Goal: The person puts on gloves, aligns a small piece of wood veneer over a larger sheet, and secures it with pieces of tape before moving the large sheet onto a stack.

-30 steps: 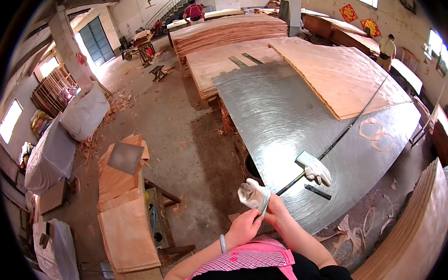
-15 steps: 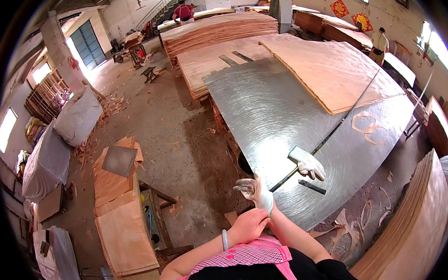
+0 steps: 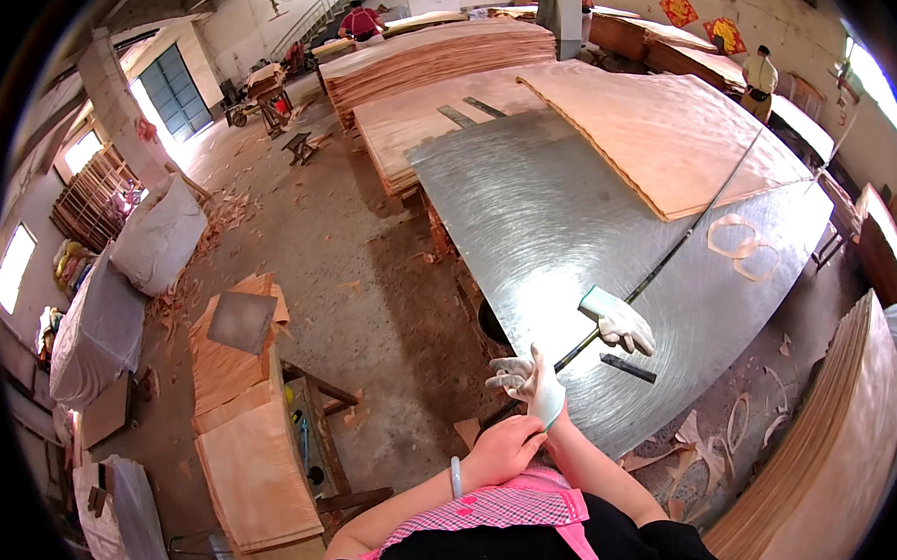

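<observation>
On my right hand (image 3: 532,386) is a white work glove with a pale green cuff; its fingers are spread, with nothing in them. My bare left hand (image 3: 506,449), below a pale bangle (image 3: 455,477), is closed at the wrist, pinching the glove's cuff. A second white glove (image 3: 622,323) lies on the metal-topped table (image 3: 511,213), across a long thin dark rod (image 3: 676,248). Beside that glove rests a short dark flat bar (image 3: 628,368). Part of the rod is hidden behind my gloved hand.
Thin wood veneer sheets (image 3: 675,140) cover the table's far right. Veneer stacks stand behind (image 3: 438,64) and at right (image 3: 812,446). A bench with veneer (image 3: 250,472) is at left. Two strip rings (image 3: 735,243) lie on the metal. Co-workers (image 3: 362,22) (image 3: 758,83) stand far off.
Both hands have shifted slightly right and down together, and the gloved fingers have spread a little differently. The second glove, rod and bar stay where they were on the table.
</observation>
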{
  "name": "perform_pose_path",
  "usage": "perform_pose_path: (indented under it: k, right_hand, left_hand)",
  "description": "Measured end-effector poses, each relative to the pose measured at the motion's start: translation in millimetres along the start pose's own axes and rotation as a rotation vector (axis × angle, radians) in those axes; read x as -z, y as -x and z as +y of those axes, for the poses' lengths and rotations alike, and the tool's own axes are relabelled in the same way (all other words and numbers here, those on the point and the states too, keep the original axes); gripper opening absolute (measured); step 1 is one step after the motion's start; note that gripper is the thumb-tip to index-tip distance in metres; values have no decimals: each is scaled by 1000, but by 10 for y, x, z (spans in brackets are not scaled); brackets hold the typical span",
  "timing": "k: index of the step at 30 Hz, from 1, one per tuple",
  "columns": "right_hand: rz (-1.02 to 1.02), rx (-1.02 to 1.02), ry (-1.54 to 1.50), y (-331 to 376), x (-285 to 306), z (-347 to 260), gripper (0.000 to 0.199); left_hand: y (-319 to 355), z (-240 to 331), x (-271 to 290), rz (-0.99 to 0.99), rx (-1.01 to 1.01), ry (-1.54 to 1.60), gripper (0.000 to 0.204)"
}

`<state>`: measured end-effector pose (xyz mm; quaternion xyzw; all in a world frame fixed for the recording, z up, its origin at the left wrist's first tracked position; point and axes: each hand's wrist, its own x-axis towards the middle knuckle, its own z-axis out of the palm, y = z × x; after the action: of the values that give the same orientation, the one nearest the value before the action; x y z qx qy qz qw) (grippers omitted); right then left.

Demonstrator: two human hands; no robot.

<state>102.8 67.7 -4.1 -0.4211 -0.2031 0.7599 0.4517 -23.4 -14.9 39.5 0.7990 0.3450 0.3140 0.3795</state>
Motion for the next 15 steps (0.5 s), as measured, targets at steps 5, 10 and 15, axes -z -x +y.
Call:
perform_pose_path:
  k: [5,10,15]
  right_hand:
    - [-50,139,-105,-176,226,130,79]
    - [-259,32,-537,-27,-53,59,74]
    - [-115,21,-705,15,-189,13,66]
  left_hand:
    - [-43,32,-35,-18,-3,9,15]
    - [-3,30,4,-16,19,14,15]
    - [15,16,-29,10,45,63,16]
